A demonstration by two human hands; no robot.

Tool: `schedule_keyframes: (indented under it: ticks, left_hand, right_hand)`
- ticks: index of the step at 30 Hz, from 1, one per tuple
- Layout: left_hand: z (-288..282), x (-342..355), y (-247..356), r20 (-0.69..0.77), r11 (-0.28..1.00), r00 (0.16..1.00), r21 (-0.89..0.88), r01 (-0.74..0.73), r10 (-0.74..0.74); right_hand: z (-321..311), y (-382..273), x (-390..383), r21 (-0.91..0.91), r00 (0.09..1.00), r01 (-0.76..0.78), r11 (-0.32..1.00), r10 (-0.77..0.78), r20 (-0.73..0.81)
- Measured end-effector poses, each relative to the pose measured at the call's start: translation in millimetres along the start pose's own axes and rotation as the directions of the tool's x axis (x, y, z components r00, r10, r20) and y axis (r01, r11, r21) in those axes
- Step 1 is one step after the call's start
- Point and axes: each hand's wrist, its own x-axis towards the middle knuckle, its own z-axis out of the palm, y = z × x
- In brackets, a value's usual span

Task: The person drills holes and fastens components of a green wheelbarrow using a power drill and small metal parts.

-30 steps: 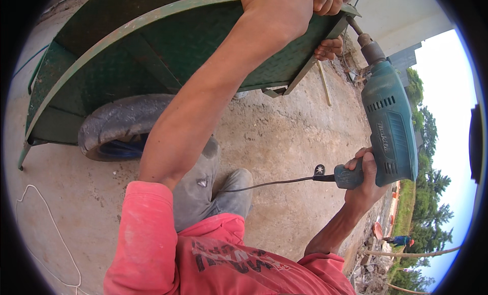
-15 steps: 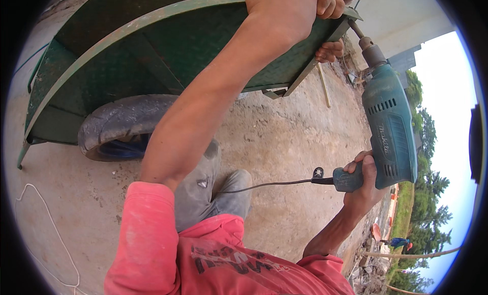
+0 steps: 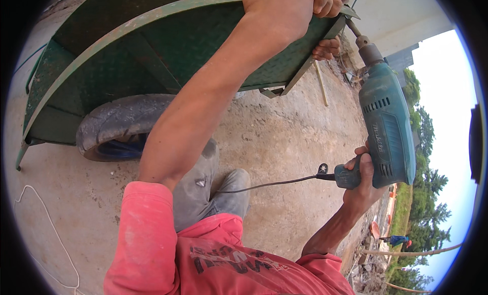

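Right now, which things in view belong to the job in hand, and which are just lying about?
In use:
- teal-bodied corded power drill, gripped in the right hand
- its thin black cable
- large curved green metal body, at the drill's tip

Apparently lying about:
- thin white cord, on the dusty tan floor
- long pale straight strip

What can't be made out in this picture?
All in the head view:
Left arm: far end cut off by the top edge.
Drill: trigger covered by the right hand.
Black tyre: right part hidden behind the left arm.
Distant person: too small for detail.
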Motion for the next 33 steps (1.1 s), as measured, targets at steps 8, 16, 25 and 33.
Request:
schedule_keyframes:
  ticks: [8,16,25,33]
  left_hand:
    - [-7.8,-1.4,6.0,0.039,0.998,0.998,0.047,0.038,-0.040]
    - [-3.1,-2.8,3.8,-0.036,0.990,0.999,-0.134,0.031,-0.036]
    - [11.9,0.5,-7.2,-0.160,0.894,0.979,-0.408,-0.183,0.128]
    - [83.3,54.6,-33.5,-0.689,-0.716,0.668,-0.613,-0.333,0.280]
  right_hand:
    - [-2.7,4.2,0.7,-0.032,1.000,-0.003,0.999,0.003,-0.016]
    - [-6.4,3.4,1.8,-0.041,1.000,-0.006,0.999,0.005,-0.020]
    - [-4.7,3.6,3.3,-0.111,1.000,-0.005,0.994,0.002,-0.029]
    - [-9.8,4.6,7.8,-0.102,0.999,0.015,0.995,-0.010,0.047]
